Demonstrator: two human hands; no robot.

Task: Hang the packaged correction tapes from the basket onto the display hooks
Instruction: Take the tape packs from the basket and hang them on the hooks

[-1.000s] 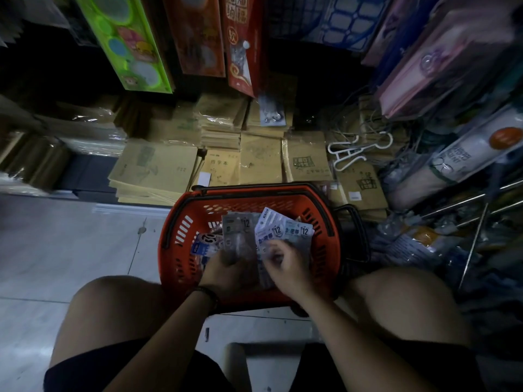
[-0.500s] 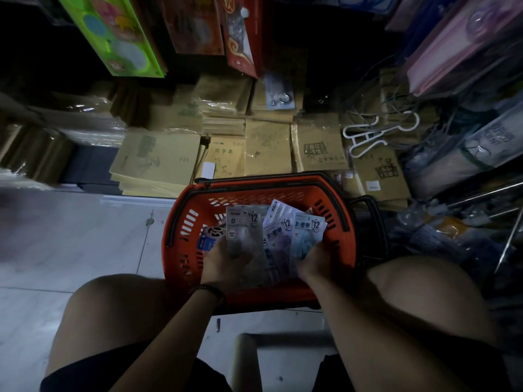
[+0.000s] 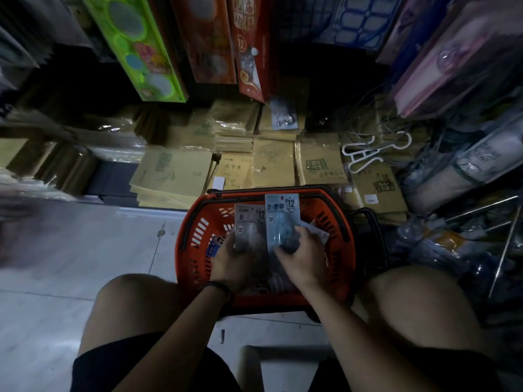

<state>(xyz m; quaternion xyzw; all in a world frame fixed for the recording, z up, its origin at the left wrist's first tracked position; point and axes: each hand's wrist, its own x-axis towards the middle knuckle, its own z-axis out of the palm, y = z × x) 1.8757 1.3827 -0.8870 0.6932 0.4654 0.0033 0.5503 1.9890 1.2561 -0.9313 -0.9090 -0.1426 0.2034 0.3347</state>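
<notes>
Dim shop floor [image 3: 85, 264], notebooks [image 3: 175, 171] stacked behind the orange basket [image 3: 198, 236], its contents mostly hidden by the hands. Over it, the left hand [image 3: 229, 260] grips a grey tape pack [image 3: 250, 227]; the right hand [image 3: 304, 258] curls round a blue pack [image 3: 281, 216] alongside.

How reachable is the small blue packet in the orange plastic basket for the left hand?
Probably yes: the small blue packet lies right beside the left hand with nothing between, though its fingers are busy holding a grey carded packet.

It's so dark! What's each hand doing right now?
Left hand: holding a grey correction tape pack.
Right hand: holding a blue correction tape pack.
</notes>
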